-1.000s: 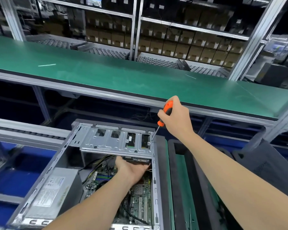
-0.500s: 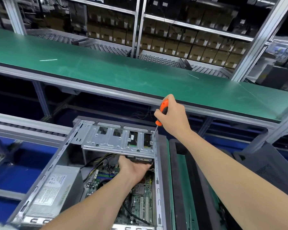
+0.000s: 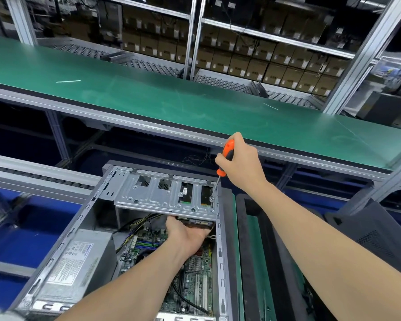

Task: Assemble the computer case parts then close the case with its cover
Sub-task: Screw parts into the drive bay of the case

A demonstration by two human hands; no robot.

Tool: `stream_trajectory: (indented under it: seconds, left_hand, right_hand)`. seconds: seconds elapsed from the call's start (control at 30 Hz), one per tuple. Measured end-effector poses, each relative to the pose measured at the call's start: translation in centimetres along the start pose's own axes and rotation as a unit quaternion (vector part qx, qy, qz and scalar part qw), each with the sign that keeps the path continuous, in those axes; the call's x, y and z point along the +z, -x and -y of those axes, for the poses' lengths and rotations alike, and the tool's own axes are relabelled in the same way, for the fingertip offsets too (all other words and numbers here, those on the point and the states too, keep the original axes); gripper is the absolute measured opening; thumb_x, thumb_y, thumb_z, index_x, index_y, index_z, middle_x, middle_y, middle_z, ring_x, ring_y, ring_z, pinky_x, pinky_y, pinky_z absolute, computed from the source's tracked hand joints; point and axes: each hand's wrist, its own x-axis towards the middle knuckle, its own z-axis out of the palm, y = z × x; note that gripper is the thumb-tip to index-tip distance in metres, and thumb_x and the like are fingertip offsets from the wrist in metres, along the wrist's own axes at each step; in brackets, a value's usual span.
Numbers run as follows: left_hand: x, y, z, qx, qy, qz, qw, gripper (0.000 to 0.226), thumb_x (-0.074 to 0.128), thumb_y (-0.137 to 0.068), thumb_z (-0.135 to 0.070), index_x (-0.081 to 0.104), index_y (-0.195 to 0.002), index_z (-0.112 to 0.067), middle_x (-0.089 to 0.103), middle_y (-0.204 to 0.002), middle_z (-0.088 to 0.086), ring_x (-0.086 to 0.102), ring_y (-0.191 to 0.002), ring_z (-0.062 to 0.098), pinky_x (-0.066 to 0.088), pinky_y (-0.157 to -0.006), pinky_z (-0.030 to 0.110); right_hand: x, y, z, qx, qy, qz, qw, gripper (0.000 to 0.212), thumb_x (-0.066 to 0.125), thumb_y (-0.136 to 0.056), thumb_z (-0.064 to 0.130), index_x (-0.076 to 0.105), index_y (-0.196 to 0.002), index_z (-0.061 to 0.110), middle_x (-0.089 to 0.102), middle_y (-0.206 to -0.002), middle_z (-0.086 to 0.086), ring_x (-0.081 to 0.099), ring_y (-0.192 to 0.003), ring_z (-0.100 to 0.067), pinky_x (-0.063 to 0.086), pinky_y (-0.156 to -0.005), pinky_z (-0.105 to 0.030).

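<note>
Orange and black, the screwdriver (image 3: 227,154) is gripped by its handle in the right hand (image 3: 241,163), fingers wrapped tight round it. Its thin shaft slants down and its tip sits on a screw (image 3: 211,198) at the right end of the metal drive cage (image 3: 162,193). The cage spans the far end of the open computer case (image 3: 63,239), which lies on its side right in front of the person, the cover off.

The left hand (image 3: 185,235) reaches in under the cage, up against the drive mounted there. Its fingers are hidden beneath the metal, so I cannot tell whether it grips or only props.

Inside the case, the grey power supply (image 3: 79,258) fills the near left corner and the motherboard (image 3: 195,281) shows below the left forearm. Just right of the case stands a black tray (image 3: 243,251) with green lining. Beyond runs a green-topped bench (image 3: 171,98), with shelves of cardboard boxes (image 3: 241,63) behind it.
</note>
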Motion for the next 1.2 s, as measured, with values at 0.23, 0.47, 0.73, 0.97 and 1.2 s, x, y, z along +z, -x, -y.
stream_trajectory:
  seconds: [0.23,0.47,0.73,0.97,1.2]
  left_hand:
    - [0.1,0.2,0.0,0.003,-0.002,-0.003,1.0,0.065,0.041,-0.1,-0.054,0.058,-0.135,-0.002,0.061,-0.13,0.035,0.059,-0.119,0.056,0.042,-0.1,0.075]
    - [0.1,0.2,0.0,0.007,-0.004,-0.007,1.0,0.066,0.037,-0.102,-0.054,0.056,-0.136,-0.001,0.06,-0.131,0.034,0.059,-0.12,0.056,0.042,-0.1,0.075]
    - [-0.1,0.0,0.0,0.014,-0.017,-0.007,1.0,0.064,0.037,-0.103,-0.054,0.058,-0.136,-0.003,0.061,-0.131,0.033,0.058,-0.12,0.054,0.046,-0.095,0.074]
    - [-0.2,-0.2,0.0,0.01,-0.008,0.0,1.0,0.065,0.038,-0.103,-0.054,0.058,-0.135,-0.001,0.062,-0.129,0.034,0.06,-0.118,0.055,0.045,-0.095,0.075]
    - [-0.2,-0.1,0.0,0.003,-0.011,0.001,1.0,0.068,0.038,-0.102,-0.056,0.055,-0.138,-0.001,0.058,-0.135,0.034,0.056,-0.122,0.056,0.041,-0.1,0.076]
  right_hand:
    - [-0.2,-0.3,-0.3,-0.02,0.006,0.024,1.0,0.029,0.071,-0.095,0.025,0.046,-0.111,0.022,0.063,-0.086,-0.001,0.071,-0.075,-0.017,0.054,-0.061,-0.027]
    - [-1.5,-1.1,0.7,-0.087,0.08,0.083,0.99,0.011,0.061,-0.098,0.033,0.056,-0.094,0.025,0.067,-0.079,0.004,0.067,-0.068,-0.013,0.052,-0.057,-0.029]
    - [-3.7,-2.7,1.4,-0.033,0.214,0.16,0.963,0.026,0.046,-0.106,0.043,0.054,-0.099,0.019,0.069,-0.079,-0.003,0.067,-0.04,-0.017,0.051,-0.042,-0.029]
    - [-5.3,-3.6,1.0,-0.103,0.198,0.285,0.932,0.012,0.056,-0.099,0.029,0.051,-0.11,0.028,0.046,-0.117,0.0,0.057,-0.088,-0.019,0.048,-0.078,-0.038]
    - [-4.8,-3.7,1.7,-0.177,0.169,0.247,0.938,0.011,0.068,-0.098,0.036,0.063,-0.095,0.027,0.071,-0.09,0.009,0.071,-0.065,-0.008,0.053,-0.062,-0.027]
